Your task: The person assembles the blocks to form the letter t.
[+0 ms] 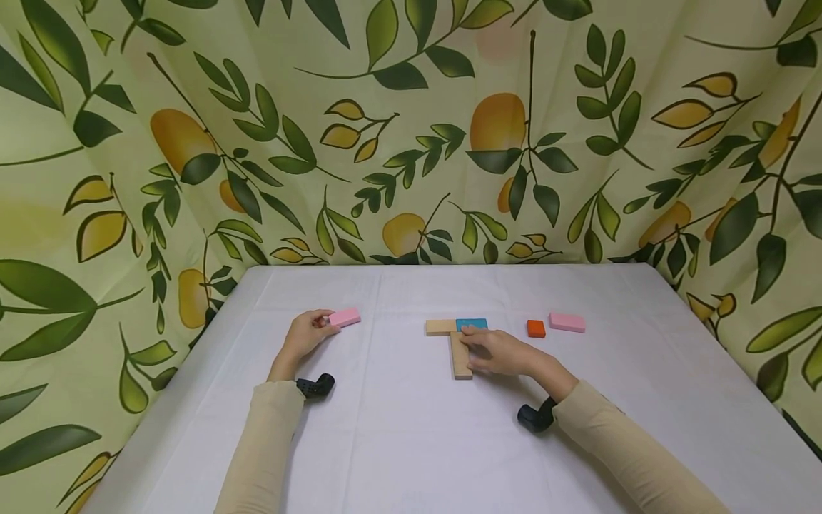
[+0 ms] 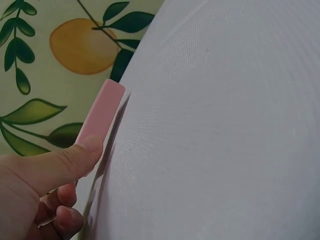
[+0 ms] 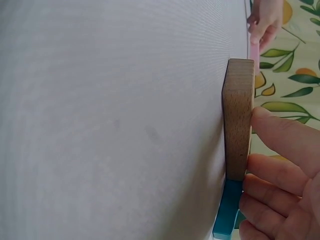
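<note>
My left hand (image 1: 305, 337) pinches one end of a pink block (image 1: 345, 318) at the table's left; the thumb lies along its edge in the left wrist view. My right hand (image 1: 503, 353) touches the right side of a long plain wooden block (image 1: 461, 357), which points toward me. In the right wrist view its thumb and fingers rest along that block and the blue block (image 3: 228, 207) beyond. From above, the blue block is partly covered by fingertips. A second plain wooden block (image 1: 440, 328) lies crosswise to the left of the blue one, so the three form a T.
An orange-red square block (image 1: 536, 329) and another pink block (image 1: 567, 323) lie right of my right hand. Dark wrist-worn devices (image 1: 536, 415) sit at both wrists. White cloth covers the table (image 1: 398, 442); a leaf-patterned curtain (image 1: 411, 143) hangs behind and at the sides.
</note>
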Demonstrator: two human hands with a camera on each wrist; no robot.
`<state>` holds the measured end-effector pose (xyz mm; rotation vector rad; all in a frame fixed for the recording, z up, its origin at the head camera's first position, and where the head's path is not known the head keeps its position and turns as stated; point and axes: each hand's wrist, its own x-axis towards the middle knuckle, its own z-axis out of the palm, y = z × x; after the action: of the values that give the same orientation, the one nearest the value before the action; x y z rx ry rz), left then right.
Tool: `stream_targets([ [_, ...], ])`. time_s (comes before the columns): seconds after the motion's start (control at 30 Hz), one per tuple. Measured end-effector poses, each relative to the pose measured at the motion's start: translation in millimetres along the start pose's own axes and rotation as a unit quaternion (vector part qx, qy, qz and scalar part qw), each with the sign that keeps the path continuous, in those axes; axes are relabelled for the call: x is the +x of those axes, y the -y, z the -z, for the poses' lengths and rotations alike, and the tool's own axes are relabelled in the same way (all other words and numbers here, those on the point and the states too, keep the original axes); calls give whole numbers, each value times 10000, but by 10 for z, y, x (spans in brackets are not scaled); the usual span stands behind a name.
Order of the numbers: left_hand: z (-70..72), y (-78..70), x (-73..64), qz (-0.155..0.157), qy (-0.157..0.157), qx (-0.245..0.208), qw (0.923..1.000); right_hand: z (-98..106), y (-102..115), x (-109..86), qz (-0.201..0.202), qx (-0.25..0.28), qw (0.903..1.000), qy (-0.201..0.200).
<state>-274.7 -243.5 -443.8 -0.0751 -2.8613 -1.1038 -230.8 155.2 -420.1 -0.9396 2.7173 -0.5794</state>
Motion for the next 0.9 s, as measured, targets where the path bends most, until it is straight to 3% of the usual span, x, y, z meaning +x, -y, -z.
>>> stream_targets([
  [0.9, -107, -273, 40, -362, 98, -339, 9987, -2, -1, 0, -36, -53, 10000, -19],
])
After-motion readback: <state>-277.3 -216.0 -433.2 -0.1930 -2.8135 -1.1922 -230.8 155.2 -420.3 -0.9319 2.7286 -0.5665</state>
